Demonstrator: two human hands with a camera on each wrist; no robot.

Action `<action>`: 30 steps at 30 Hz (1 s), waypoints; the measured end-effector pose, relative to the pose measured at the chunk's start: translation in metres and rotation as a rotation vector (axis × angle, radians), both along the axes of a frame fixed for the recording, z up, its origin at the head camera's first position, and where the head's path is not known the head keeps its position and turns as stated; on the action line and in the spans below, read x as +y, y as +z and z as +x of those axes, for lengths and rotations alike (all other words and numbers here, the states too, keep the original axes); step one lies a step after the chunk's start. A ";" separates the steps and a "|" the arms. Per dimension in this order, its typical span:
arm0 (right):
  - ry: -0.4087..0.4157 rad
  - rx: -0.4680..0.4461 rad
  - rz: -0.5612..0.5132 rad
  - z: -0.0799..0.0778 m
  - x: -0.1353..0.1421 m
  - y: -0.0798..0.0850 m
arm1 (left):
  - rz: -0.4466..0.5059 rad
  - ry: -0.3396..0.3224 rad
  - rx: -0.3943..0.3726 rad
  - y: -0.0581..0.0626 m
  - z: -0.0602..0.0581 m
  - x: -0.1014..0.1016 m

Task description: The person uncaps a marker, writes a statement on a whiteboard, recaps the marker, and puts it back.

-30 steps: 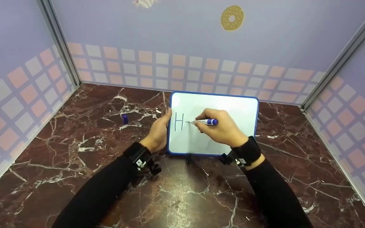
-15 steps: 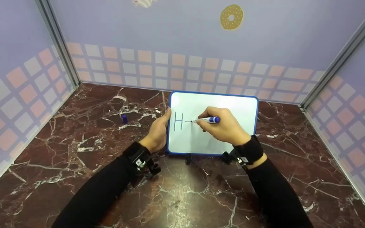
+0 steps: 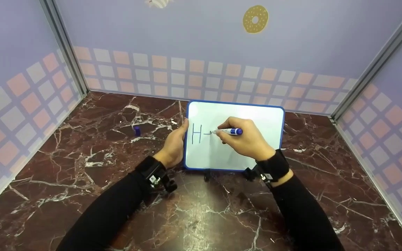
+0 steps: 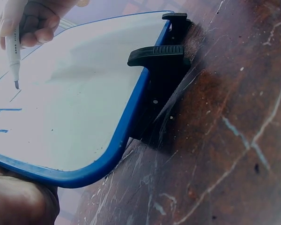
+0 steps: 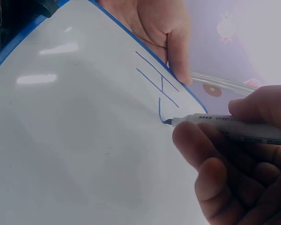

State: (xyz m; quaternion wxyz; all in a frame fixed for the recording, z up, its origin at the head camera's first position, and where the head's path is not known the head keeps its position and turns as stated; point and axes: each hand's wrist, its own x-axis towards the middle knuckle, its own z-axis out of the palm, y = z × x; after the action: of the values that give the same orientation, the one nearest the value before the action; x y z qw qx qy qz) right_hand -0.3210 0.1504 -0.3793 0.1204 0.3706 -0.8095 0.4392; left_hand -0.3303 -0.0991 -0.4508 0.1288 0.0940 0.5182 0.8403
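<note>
Moved marker (image 3: 228,131) rightward, pinching with right hand (image 3: 247,140); cannot tell finger state of left hand (image 3: 173,146); see cap (image 3: 137,131) in head view only.

The right fingers (image 5: 193,143) pinch, curled; the left thumb (image 5: 179,56) lies straight; both forearms (image 3: 108,205) angle inward.

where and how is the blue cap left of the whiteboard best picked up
Probably best pinched by its sides, near the middle, coming down from above. The blue cap looks small and a little longer than wide, which should suit thumb and finger. It sits apart from the whiteboard and left hand. Whether it stands or lies is unclear.
</note>
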 end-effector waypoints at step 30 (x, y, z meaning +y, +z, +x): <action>0.053 0.069 0.024 0.000 -0.010 -0.008 | -0.014 0.034 0.007 0.001 0.000 0.000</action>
State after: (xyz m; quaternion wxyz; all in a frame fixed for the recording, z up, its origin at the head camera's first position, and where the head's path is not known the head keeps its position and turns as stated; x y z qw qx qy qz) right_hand -0.3212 0.1407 -0.3870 0.1322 0.4084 -0.8000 0.4193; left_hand -0.3299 -0.0990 -0.4501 0.1134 0.0873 0.5261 0.8383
